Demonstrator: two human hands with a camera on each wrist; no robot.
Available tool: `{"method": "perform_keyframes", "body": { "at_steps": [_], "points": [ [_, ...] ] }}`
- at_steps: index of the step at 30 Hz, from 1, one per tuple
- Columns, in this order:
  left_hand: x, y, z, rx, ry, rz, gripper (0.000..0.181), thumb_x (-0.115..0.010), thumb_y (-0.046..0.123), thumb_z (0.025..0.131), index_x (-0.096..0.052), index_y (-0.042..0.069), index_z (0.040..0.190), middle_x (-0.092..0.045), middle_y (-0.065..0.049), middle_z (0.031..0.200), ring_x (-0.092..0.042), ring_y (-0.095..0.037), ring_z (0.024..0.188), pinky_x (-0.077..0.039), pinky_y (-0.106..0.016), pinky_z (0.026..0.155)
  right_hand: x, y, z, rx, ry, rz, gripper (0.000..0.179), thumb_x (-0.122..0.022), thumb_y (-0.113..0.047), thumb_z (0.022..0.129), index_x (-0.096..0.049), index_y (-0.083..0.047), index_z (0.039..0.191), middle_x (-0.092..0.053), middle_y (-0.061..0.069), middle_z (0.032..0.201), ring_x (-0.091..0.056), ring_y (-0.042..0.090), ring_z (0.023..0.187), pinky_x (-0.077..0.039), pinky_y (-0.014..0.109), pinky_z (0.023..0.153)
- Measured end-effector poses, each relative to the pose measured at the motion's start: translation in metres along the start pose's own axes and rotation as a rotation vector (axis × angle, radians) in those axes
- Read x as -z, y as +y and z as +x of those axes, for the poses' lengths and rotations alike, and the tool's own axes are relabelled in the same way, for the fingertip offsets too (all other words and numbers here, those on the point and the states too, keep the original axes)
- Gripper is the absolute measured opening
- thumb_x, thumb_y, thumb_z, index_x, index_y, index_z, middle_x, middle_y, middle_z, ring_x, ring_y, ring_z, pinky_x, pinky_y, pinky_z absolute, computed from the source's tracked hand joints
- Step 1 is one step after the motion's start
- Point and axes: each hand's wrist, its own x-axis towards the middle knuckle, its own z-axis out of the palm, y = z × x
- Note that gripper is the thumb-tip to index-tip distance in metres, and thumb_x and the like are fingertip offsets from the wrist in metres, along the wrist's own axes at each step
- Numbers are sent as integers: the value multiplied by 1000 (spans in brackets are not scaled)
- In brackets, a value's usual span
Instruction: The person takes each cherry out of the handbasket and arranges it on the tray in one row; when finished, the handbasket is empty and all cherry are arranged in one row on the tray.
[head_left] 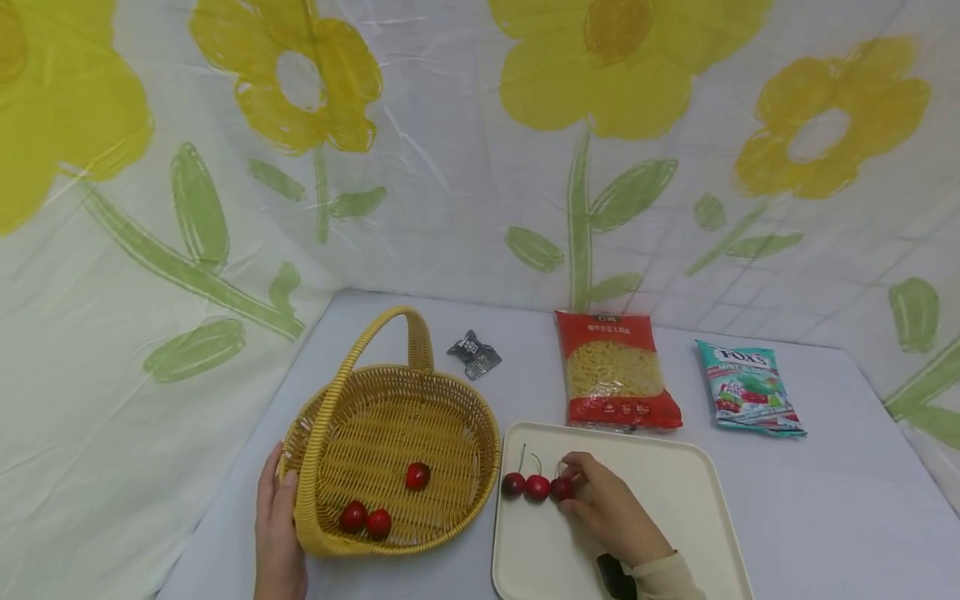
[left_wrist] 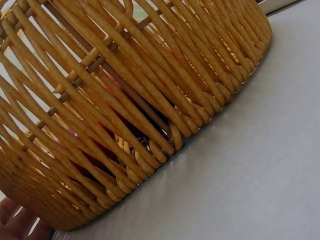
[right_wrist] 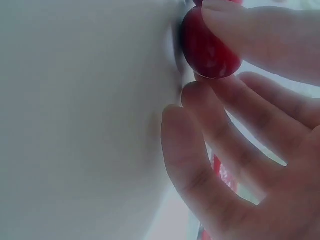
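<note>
My right hand [head_left: 611, 508] is over the cream tray [head_left: 675, 500], pinching a dark red cherry [right_wrist: 207, 45] between thumb and fingers. That cherry is the rightmost of a row; two more stemmed cherries, one at the left end [head_left: 513, 485] and one in the middle [head_left: 537, 487], lie beside it on the tray. My left hand [head_left: 276, 533] rests against the outer left side of a yellow wicker basket [head_left: 401, 417], its fingers fairly straight. Inside the basket are a single cherry [head_left: 417, 476] and a touching pair of cherries [head_left: 366, 520]. In the left wrist view the woven wall [left_wrist: 125, 90] hides most of the contents.
Behind the tray lies a red bag of pasta [head_left: 615, 371], with a green candy bag [head_left: 750, 387] to its right. A small dark patterned object [head_left: 474, 353] lies behind the basket. The basket's tall handle [head_left: 330, 400] arches over it. A flowered cloth [head_left: 450, 167] hangs around the table.
</note>
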Motion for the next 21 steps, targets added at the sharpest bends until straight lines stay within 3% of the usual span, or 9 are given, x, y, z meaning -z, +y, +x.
{"method": "perform_keyframes", "body": {
  "at_steps": [6, 11, 14, 17, 21],
  "points": [
    [3, 1, 0, 1, 21, 7, 56, -34, 57, 98, -12, 49, 148, -13, 11, 159, -26, -15, 142, -39, -9, 96, 1, -5, 3, -54, -37, -11, 58, -76, -3, 78, -49, -3, 129, -63, 2, 104, -60, 13, 89, -54, 29, 77],
    [5, 2, -1, -12, 23, 2, 56, -34, 56, 99, -12, 47, 149, -14, 10, 159, -27, -15, 141, -39, -7, 92, 12, -24, 7, -95, -36, -73, 63, -80, -12, 78, -49, -7, 132, -61, 6, 113, -60, 18, 98, -54, 37, 83],
    [7, 2, -1, -16, 26, -1, 56, -34, 56, 99, -12, 47, 149, -14, 9, 159, -28, -15, 141, -39, -6, 91, 20, -44, 18, -2, -33, -123, 58, -78, -17, 80, -51, -10, 131, -60, 6, 117, -60, 20, 102, -54, 39, 86],
    [8, 2, 0, -5, 33, 1, 56, -34, 57, 99, -12, 48, 149, -13, 10, 159, -27, -16, 141, -39, -9, 94, 22, -70, 37, 186, -57, -162, 50, -76, -18, 83, -55, -9, 128, -61, 6, 118, -59, 19, 106, -53, 38, 90],
    [9, 0, 2, 33, 47, 6, 56, -34, 58, 98, -11, 51, 148, -10, 14, 159, -23, -17, 144, -32, -26, 111, 9, -110, 70, 400, -149, -200, 40, -70, -17, 88, -57, -8, 125, -62, 5, 117, -58, 17, 109, -51, 33, 94]
  ]
}}
